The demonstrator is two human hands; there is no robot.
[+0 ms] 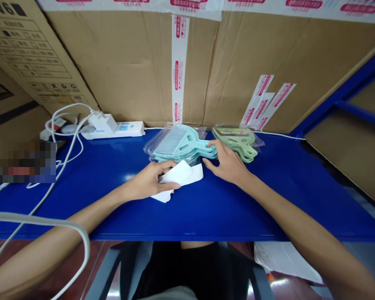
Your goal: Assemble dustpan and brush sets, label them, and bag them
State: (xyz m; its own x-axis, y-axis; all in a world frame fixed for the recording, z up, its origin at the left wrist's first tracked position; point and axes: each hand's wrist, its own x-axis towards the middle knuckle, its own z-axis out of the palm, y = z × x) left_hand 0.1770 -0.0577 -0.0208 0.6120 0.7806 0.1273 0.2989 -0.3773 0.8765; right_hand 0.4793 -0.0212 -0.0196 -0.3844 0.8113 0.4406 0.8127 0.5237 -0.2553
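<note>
My left hand point(151, 181) holds a folded white strip point(179, 173) between thumb and fingers, over the blue table. Just behind it lies a stack of light blue dustpan-and-brush sets point(175, 143) in clear plastic, handles pointing right. My right hand point(223, 162) is at the ends of those handles, thumb and index finger apart, the fingertips touching or very near the topmost handle. Green sets of the same shape point(237, 139), also in clear plastic, lie behind and to the right of my right hand.
A white power strip point(125, 130) with a plugged-in adapter point(103, 123) stands at the back left of the blue table point(190, 225). White cables point(46, 193) loop over the left side and my left forearm. Large cardboard point(137, 71) stands along the back, with a blue frame point(337, 100) at right.
</note>
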